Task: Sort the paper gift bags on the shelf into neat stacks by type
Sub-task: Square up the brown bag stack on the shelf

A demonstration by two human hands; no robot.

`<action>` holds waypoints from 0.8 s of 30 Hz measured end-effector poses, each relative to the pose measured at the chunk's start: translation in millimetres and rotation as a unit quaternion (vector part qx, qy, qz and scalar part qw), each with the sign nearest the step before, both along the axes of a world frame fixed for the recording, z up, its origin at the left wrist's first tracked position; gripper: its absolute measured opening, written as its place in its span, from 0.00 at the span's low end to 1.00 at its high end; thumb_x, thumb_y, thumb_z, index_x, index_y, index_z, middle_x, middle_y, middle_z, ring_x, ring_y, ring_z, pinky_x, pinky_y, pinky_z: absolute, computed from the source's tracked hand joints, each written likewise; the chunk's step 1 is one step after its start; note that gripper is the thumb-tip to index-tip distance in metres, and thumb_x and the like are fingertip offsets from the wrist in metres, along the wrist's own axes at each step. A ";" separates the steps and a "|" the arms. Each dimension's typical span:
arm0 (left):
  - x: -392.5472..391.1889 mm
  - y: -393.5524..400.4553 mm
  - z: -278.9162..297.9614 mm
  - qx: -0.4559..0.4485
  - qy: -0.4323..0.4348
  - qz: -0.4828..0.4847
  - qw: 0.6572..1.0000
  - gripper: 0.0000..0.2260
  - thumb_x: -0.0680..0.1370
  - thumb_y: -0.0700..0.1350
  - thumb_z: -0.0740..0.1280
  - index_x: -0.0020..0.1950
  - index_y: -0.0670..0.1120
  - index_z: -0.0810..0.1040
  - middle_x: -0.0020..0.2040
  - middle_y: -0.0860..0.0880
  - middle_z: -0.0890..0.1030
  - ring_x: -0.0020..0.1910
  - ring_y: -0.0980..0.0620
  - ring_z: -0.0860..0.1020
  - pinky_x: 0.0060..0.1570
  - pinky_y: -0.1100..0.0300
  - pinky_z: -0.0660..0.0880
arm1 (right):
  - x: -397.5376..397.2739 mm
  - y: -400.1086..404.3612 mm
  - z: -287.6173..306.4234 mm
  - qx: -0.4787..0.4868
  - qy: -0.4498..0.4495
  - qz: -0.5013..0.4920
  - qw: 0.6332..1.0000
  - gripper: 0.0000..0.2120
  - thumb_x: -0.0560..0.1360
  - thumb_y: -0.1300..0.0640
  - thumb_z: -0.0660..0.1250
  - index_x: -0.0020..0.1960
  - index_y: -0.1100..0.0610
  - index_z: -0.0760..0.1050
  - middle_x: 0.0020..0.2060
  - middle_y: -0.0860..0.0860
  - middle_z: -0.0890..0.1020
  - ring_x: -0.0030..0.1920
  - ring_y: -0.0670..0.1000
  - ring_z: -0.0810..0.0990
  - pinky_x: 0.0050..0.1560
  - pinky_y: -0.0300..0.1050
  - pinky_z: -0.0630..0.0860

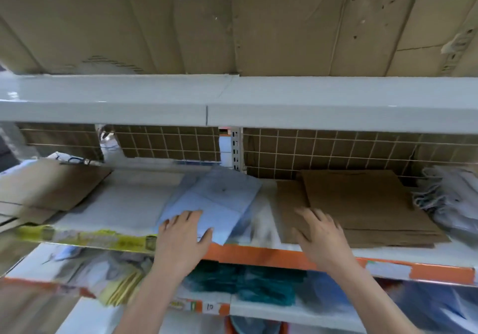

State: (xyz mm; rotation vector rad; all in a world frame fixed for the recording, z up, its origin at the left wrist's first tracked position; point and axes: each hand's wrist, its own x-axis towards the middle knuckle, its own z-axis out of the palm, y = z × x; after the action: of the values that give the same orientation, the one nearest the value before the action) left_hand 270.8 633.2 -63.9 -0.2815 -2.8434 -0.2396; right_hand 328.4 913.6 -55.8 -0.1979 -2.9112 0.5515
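A stack of flat light-blue paper bags [217,199] lies askew in the middle of the shelf [124,204]. My left hand [181,238] rests on its near corner, fingers spread on top and thumb at the front edge. To the right lies a stack of flat brown paper bags [362,204]. My right hand [320,232] lies flat on its near left corner with fingers straight. More brown bags [54,186] lie at the far left of the shelf.
White bags with rope handles [450,199] are piled at the far right. A wire grid [323,150] backs the shelf, and a white shelf beam [232,101] runs overhead. The lower shelf holds teal bags [248,284] and yellow items [124,289].
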 end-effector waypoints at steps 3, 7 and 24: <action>4.8 -51.8 0.2 -0.018 0.018 0.014 1.000 0.23 0.69 0.59 0.57 0.50 0.46 0.83 0.43 0.47 0.84 0.38 0.43 0.82 0.39 0.51 0.78 | -2.9 -50.6 -5.2 -0.009 -0.008 0.019 1.000 0.23 0.79 0.47 0.60 0.72 0.46 0.62 0.70 0.46 0.68 0.70 0.52 0.65 0.69 0.49 0.61; 7.9 -104.4 2.7 -0.016 0.017 0.041 0.999 0.23 0.68 0.59 0.57 0.50 0.47 0.82 0.43 0.47 0.83 0.39 0.44 0.82 0.41 0.50 0.77 | -12.3 -105.4 -8.4 -0.002 -0.025 0.048 0.999 0.23 0.79 0.45 0.59 0.73 0.46 0.61 0.71 0.45 0.67 0.71 0.51 0.64 0.70 0.48 0.60; -64.3 -274.3 -13.3 -0.038 0.057 0.126 0.990 0.22 0.69 0.59 0.56 0.50 0.48 0.82 0.42 0.50 0.83 0.39 0.45 0.82 0.39 0.51 0.77 | -133.0 -266.6 -25.4 0.003 -0.054 0.142 0.988 0.23 0.79 0.47 0.58 0.73 0.47 0.62 0.71 0.45 0.67 0.70 0.50 0.66 0.69 0.45 0.60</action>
State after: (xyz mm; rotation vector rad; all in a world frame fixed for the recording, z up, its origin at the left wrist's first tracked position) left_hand 206.5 358.9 -77.2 0.0496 -2.7419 -0.0596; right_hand 195.4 646.9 -81.2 0.1992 -3.0670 0.5905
